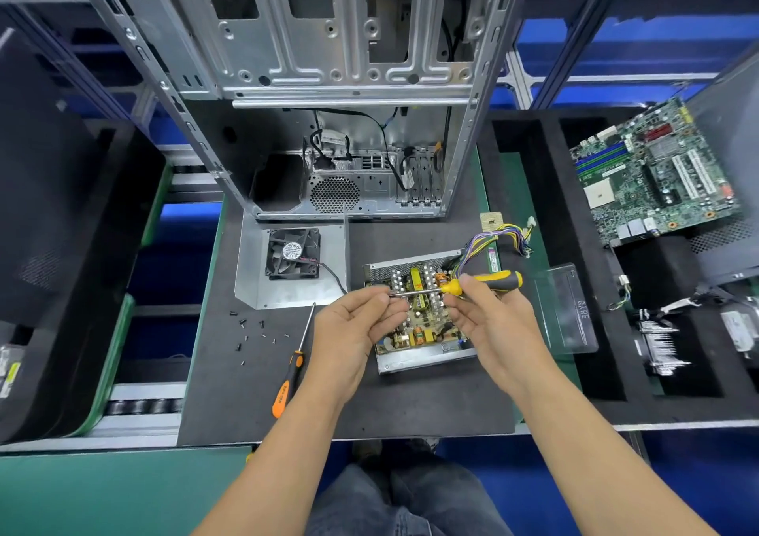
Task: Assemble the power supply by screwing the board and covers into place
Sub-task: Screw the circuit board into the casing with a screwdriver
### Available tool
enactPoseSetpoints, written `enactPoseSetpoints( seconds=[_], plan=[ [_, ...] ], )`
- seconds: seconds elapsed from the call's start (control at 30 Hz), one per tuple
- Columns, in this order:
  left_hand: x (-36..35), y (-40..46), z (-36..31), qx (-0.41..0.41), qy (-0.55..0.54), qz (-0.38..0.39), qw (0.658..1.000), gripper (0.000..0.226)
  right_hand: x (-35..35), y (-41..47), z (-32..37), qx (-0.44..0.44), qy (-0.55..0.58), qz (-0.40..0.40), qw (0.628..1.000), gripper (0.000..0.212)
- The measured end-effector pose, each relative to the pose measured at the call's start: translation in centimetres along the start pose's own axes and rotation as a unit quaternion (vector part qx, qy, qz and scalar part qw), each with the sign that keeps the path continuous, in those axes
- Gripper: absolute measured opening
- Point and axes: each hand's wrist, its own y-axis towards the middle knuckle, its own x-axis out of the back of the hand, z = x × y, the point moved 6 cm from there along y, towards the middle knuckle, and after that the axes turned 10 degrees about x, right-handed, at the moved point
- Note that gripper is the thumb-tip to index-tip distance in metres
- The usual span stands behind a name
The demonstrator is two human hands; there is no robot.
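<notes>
The open power supply (427,354), a metal tray with its circuit board exposed, lies on the dark mat, its coloured wire bundle (503,237) trailing to the upper right. Above it my right hand (488,317) grips a yellow and black screwdriver (493,281) held level, shaft pointing left. My left hand (357,326) pinches the tip of that shaft. The metal cover (254,268) with a black fan (292,252) lies to the left. Several small black screws (256,336) are scattered on the mat at the left.
An orange-handled screwdriver (292,375) lies beside my left forearm. An empty computer case (349,95) stands behind the work area. A motherboard (653,178) leans at the right, a clear plastic tray (569,309) beside my right hand, foam compartments (530,157) hold parts.
</notes>
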Motion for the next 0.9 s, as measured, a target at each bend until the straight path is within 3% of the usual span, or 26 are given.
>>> enactPoseSetpoints(
  seconds=[0.27, 0.43, 0.63, 0.77, 0.9],
  plan=[
    [-2.0, -0.2, 0.4, 0.003, 0.031, 0.004, 0.999, 0.012, 1.0, 0.3, 0.3, -0.001, -0.009, -0.002, 1.0, 0.028],
    [-3.5, -0.2, 1.0, 0.03, 0.025, 0.028, 0.999, 0.014, 1.9, 0.5, 0.8, -0.004, 0.023, -0.015, 1.0, 0.023],
    [-3.6, 0.2, 1.4, 0.033, 0.055, 0.007, 0.998, 0.037, 5.1, 1.6, 2.8, 0.043, 0.001, -0.07, 0.997, 0.019],
    [-3.1, 0.7, 1.3, -0.016, 0.198, -0.051, 0.979, 0.027, 8.6, 1.9, 4.6, 0.128, -0.089, -0.115, 0.981, 0.014],
    [-3.7, 0.6, 0.9, -0.082, 0.35, -0.062, 0.931, 0.029, 9.9, 1.6, 4.9, 0.179, -0.209, -0.084, 0.958, 0.012]
  ],
)
